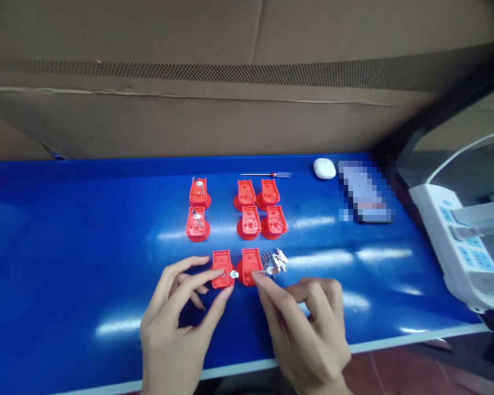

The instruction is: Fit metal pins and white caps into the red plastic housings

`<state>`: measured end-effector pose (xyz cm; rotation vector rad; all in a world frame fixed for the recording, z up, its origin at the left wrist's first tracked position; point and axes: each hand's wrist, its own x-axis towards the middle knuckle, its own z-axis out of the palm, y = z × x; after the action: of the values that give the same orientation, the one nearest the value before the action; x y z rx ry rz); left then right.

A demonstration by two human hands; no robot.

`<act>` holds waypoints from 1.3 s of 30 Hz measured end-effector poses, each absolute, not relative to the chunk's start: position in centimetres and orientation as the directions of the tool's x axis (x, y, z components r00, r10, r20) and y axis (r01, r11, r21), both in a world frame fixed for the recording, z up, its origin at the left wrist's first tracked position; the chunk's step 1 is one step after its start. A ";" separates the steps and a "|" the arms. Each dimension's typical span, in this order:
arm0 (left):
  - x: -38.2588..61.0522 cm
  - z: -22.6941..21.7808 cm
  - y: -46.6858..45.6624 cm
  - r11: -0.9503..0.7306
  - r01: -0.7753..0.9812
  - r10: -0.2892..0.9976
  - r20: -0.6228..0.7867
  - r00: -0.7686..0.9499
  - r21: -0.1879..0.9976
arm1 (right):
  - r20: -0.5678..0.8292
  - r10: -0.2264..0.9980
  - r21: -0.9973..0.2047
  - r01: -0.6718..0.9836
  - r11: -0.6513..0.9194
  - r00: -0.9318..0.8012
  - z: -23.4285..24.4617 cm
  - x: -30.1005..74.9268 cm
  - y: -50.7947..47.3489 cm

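Two red plastic housings lie at the front of the blue workbench [66,247]. My left hand [175,315] grips the left housing [222,269], which has a small silver part [233,274] at its edge. My right hand [304,323] reaches over the right housing [249,267], with its fingertips pinching a metal clip [268,270] taken from a small heap of metal clips [275,260]. Several more red housings [250,221] stand in rows behind. Two at the left of those rows, such as this housing [197,224], have metal parts fitted.
A thin screwdriver [265,175] lies near the bench's far edge, beside a white oval object [324,168]. Further right are a pixelated flat item [364,192] and a white keyed device [456,241]. Brown cardboard [189,120] stands behind the bench.
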<state>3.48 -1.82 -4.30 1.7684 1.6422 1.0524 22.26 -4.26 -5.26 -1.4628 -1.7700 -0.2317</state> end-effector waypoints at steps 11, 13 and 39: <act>3.5 -4.3 -1.8 -0.115 0.571 0.985 0.167 -0.039 0.813 | 0.665 0.746 -0.352 0.887 0.298 0.013 -5.7 22.1 -4.4; 3.5 -4.3 -1.8 -0.108 0.569 0.987 0.159 -0.040 0.815 | 0.672 0.741 -0.346 0.892 0.292 0.019 -5.8 22.1 -4.5; 3.6 -4.2 -1.7 -0.103 0.561 0.987 0.154 -0.044 0.822 | 0.679 0.734 -0.317 0.895 0.313 -0.016 -5.0 22.0 -3.8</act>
<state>3.56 -1.65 -4.18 1.7038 1.6401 1.0388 21.97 -3.81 -5.01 -1.4611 -1.7863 -0.2568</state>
